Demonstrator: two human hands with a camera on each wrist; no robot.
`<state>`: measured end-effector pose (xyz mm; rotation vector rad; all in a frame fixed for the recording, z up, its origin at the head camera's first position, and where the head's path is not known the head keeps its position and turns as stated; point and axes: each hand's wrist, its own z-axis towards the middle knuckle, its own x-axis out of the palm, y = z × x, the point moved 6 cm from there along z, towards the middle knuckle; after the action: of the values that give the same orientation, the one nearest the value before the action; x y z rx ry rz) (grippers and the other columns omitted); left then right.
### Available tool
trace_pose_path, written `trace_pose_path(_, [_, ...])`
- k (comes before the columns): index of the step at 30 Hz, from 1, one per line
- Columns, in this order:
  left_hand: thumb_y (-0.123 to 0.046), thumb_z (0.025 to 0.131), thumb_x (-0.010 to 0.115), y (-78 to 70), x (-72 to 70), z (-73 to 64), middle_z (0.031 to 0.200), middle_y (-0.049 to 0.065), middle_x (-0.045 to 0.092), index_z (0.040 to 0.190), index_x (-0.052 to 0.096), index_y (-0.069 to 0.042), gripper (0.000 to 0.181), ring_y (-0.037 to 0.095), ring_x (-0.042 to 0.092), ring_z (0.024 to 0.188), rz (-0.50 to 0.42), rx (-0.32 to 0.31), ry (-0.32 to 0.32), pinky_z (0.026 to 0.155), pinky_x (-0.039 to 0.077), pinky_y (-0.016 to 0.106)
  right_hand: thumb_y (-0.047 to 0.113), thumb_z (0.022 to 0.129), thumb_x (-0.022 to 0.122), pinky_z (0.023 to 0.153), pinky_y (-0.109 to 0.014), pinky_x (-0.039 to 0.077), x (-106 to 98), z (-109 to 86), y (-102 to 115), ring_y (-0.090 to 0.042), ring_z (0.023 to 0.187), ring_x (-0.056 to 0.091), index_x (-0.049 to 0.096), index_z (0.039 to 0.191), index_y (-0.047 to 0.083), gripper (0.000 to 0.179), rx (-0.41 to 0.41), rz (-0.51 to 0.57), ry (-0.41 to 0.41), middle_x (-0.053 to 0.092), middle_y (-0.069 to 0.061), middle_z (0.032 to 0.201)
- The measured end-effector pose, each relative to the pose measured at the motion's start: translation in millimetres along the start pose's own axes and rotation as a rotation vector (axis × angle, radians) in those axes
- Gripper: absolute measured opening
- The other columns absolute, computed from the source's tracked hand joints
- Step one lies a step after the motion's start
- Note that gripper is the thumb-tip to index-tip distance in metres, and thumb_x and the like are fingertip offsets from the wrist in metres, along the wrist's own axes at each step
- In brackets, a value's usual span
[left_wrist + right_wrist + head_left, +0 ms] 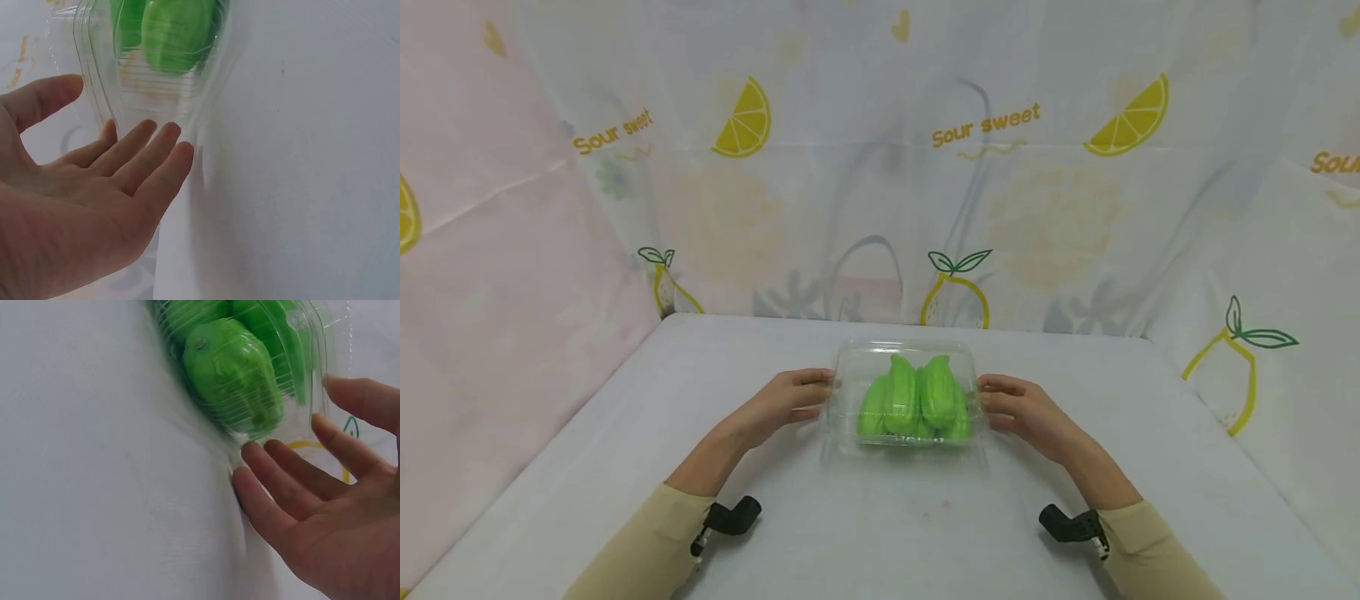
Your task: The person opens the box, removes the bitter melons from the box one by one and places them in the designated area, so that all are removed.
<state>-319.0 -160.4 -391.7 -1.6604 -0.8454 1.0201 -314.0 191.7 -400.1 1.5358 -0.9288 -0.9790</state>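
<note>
A clear plastic clamshell box point(847, 383) stands on the table, its lid down. Several bright green, ridged, elongated pieces point(901, 400) that look like fruit are heaped inside it. At the box's left side is my left hand point(775, 408), its fingers extended toward the wall; in the left wrist view the thumb stands apart from the other fingers point(150, 162). My right hand point(1030, 419) is at the opposite side, and in the right wrist view its fingertips point(250, 453) reach the lower wall of the box. Whether every fingertip makes contact, I cannot tell.
The white tabletop point(880, 533) extends around the box. Behind it hangs a lemon-printed cloth point(820, 208), with more cloth along the left and right sides. A dark wrist-worn device point(733, 517) sits on the left sleeve, and another point(1071, 525) on the right.
</note>
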Motion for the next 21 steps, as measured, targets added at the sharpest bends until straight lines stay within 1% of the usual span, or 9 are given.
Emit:
trace_pose_path(3, [-0.021,0.097,0.058,0.4,0.3,-0.9,0.160,0.012,0.033,0.153,0.033,-0.008,0.063,0.032,0.037,0.146,-0.025,-0.038,0.042,0.117,0.038,0.048,0.022,0.099,0.060,0.097,-0.030,0.052,0,-2.1,0,-0.012,0.118,0.057,0.039,0.145,0.001,0.056,0.011,-0.035,0.050,0.043,-0.013,0.147])
trace_pose_path(6, [-0.015,0.092,0.061,0.9,0.8,-2.6,0.162,0.011,0.031,0.155,0.029,-0.013,0.070,0.031,0.034,0.148,-0.050,-0.069,0.088,0.115,0.040,0.048,0.021,0.098,0.060,0.102,-0.032,0.048,0,-5.0,1,-0.017,0.128,0.052,0.033,0.149,0.005,0.060,0.026,-0.070,0.113,0.036,-0.019,0.155])
trace_pose_path(9, [-0.012,0.090,0.063,2.5,1.5,-4.2,0.164,0.011,0.025,0.157,0.024,-0.017,0.078,0.032,0.033,0.148,-0.070,-0.092,0.136,0.110,0.044,0.044,0.021,0.097,0.062,0.107,-0.035,0.044,0,-7.7,2,-0.023,0.135,0.048,0.029,0.152,0.008,0.065,0.026,-0.104,0.182,0.031,-0.022,0.158])
trace_pose_path(11, [-0.010,0.090,0.063,3.6,3.7,-5.0,0.166,0.010,0.019,0.158,0.019,-0.020,0.081,0.032,0.034,0.146,-0.092,-0.106,0.176,0.106,0.047,0.040,0.020,0.096,0.063,0.107,-0.035,0.043,0,-9.2,2,-0.024,0.136,0.048,0.027,0.153,0.010,0.068,0.032,-0.108,0.206,0.031,-0.022,0.158])
trace_pose_path(14, [-0.007,0.089,0.065,4.5,8.3,-6.8,0.168,0.010,0.010,0.158,0.011,-0.026,0.090,0.031,0.037,0.142,-0.127,-0.126,0.231,0.102,0.048,0.036,0.018,0.094,0.065,0.105,-0.034,0.045,0,-11.0,3,-0.026,0.134,0.048,0.024,0.155,0.013,0.073,0.047,-0.108,0.227,0.029,-0.022,0.159])
trace_pose_path(16, [-0.005,0.088,0.067,4.2,10.5,-7.9,0.168,0.010,0.006,0.158,0.008,-0.028,0.095,0.032,0.037,0.140,-0.132,-0.131,0.243,0.101,0.049,0.036,0.017,0.093,0.066,0.104,-0.035,0.047,1,-11.5,3,-0.030,0.136,0.046,0.021,0.156,0.013,0.077,0.055,-0.105,0.239,0.027,-0.022,0.159])
trace_pose_path(18, [-0.003,0.087,0.068,3.7,11.4,-8.2,0.168,0.012,0.005,0.157,0.006,-0.029,0.097,0.034,0.035,0.142,-0.130,-0.128,0.239,0.102,0.049,0.036,0.017,0.092,0.068,0.103,-0.035,0.047,2,-11.8,2,-0.033,0.138,0.042,0.018,0.157,0.016,0.082,0.072,-0.118,0.243,0.024,-0.022,0.160])
trace_pose_path(21, [-0.003,0.088,0.068,3.3,11.9,-7.8,0.167,0.015,0.004,0.158,0.003,-0.027,0.098,0.040,0.027,0.148,-0.119,-0.123,0.231,0.103,0.049,0.037,0.018,0.089,0.072,0.100,-0.036,0.047,6,-12.1,1,-0.035,0.139,0.039,0.012,0.157,0.020,0.090,0.095,-0.139,0.248,0.020,-0.022,0.159])
